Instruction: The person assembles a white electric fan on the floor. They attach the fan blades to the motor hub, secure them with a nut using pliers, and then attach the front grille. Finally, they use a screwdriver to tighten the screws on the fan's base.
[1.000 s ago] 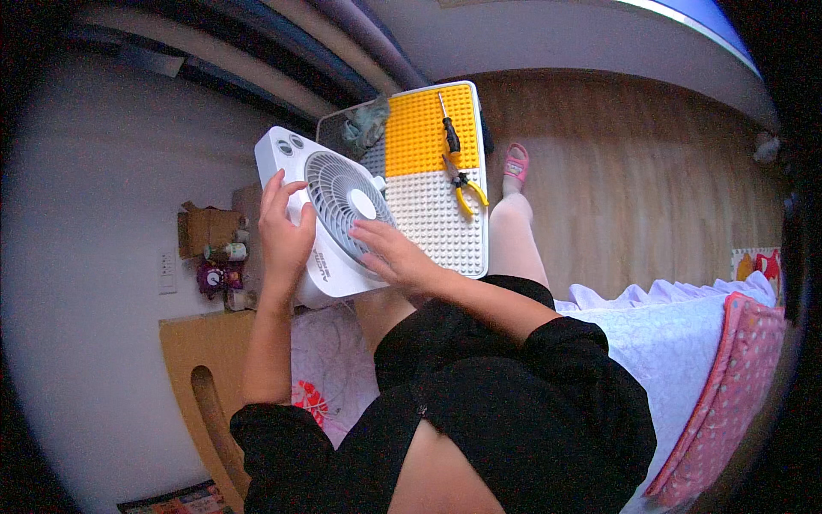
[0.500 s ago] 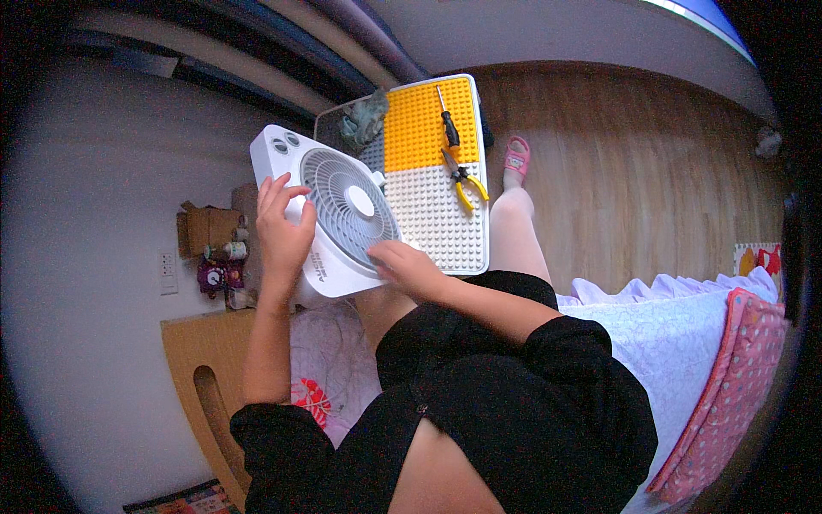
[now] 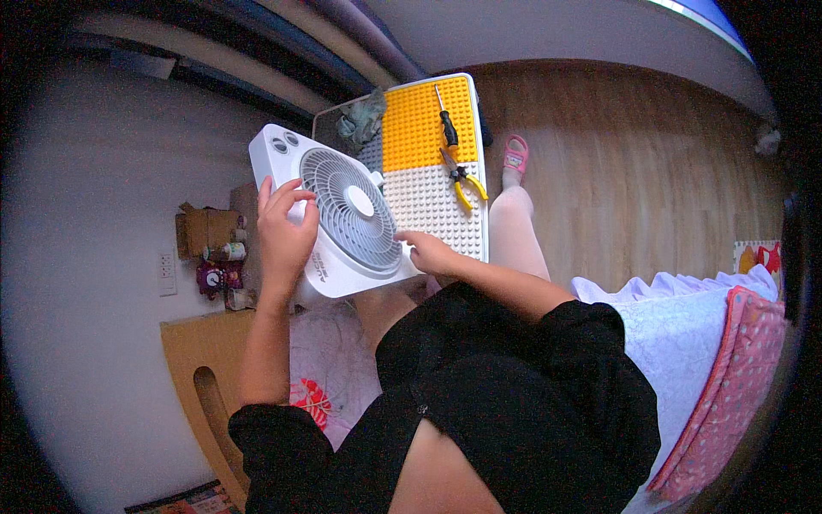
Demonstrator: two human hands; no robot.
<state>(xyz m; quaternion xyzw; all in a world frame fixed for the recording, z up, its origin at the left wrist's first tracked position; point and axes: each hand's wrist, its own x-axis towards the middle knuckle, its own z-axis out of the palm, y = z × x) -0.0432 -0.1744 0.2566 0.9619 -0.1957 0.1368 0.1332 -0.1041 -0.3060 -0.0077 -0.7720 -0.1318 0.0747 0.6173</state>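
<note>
Slanting between the fingers [image 3: 414, 237] is a white fan [image 3: 360, 202].

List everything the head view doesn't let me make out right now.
All in the head view:
1. The fan's back: hidden by its own front.
2. The left hand's palm: hidden by the back of the hand.
3. Whether the right hand's fingertip touches the fan: too small to tell.
4. The colourful item at lower left: cut off by the lower edge.

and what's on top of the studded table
A screwdriver and yellow-handled pliers lie toward the right of the studded table; a crumpled translucent bundle sits at its far left. The white fan hides its near left, so anything there can't be seen.
</note>
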